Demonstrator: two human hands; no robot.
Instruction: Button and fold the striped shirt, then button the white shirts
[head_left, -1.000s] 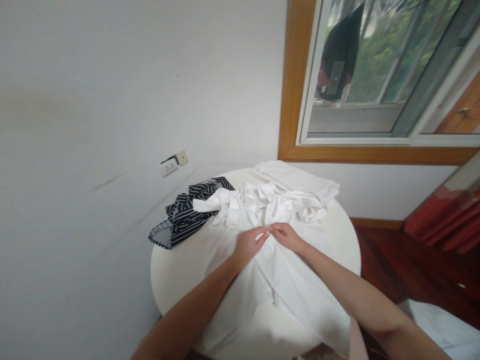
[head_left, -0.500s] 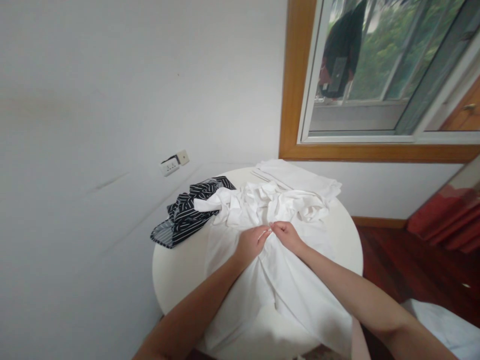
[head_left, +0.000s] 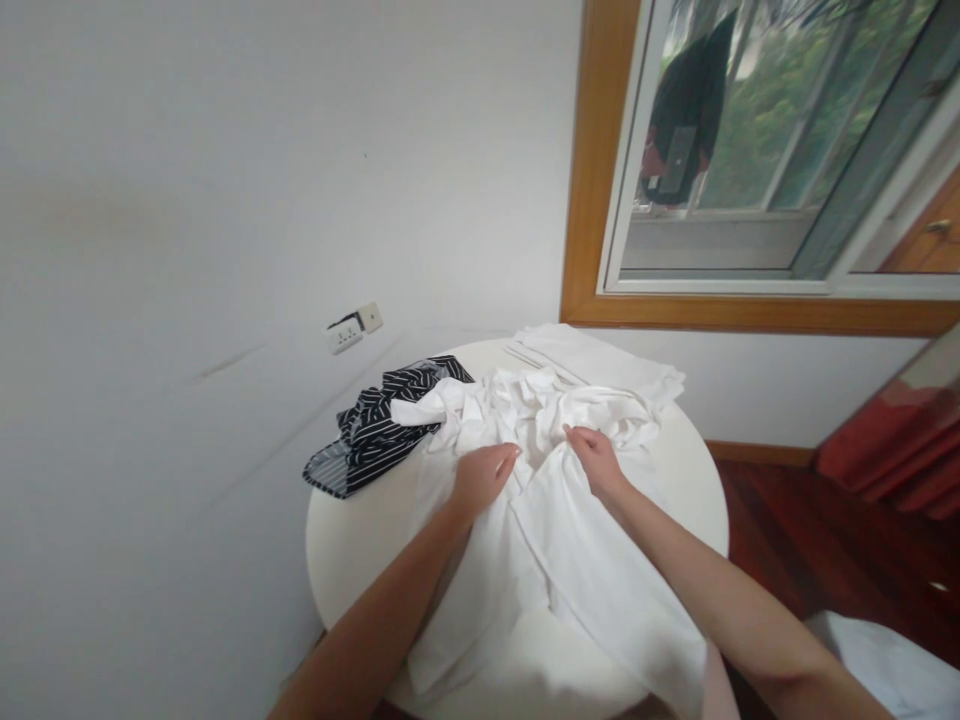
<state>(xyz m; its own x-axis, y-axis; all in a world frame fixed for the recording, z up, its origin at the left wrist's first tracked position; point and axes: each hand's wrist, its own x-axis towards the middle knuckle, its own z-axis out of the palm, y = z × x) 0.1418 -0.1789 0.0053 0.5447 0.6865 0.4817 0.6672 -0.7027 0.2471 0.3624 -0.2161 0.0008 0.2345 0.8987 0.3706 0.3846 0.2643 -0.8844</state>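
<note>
A white cloth garment, apparently a shirt (head_left: pixel 585 550), lies across the round table, with its lower part spread toward me and its far part crumpled. My left hand (head_left: pixel 484 480) pinches one edge of it near the middle. To the right, my right hand (head_left: pixel 596 460) pinches the opposite edge, slightly lifted. Between the hands the cloth parts in a gap, and folds run down toward the near table edge. The fingertips' exact hold is partly hidden by the hands.
A crumpled black-and-white striped cloth (head_left: pixel 382 425) lies at the table's left. Folded white cloth (head_left: pixel 592 355) rests at the back of the round white table (head_left: pixel 352 545). Beyond are a wall socket (head_left: pixel 345 335), a wood-framed window (head_left: pixel 581 180) and a red curtain (head_left: pixel 885 435).
My hands, together half a second ago, have moved apart, the left to the left and the right to the right. The white cloth between them has opened into a gap.
</note>
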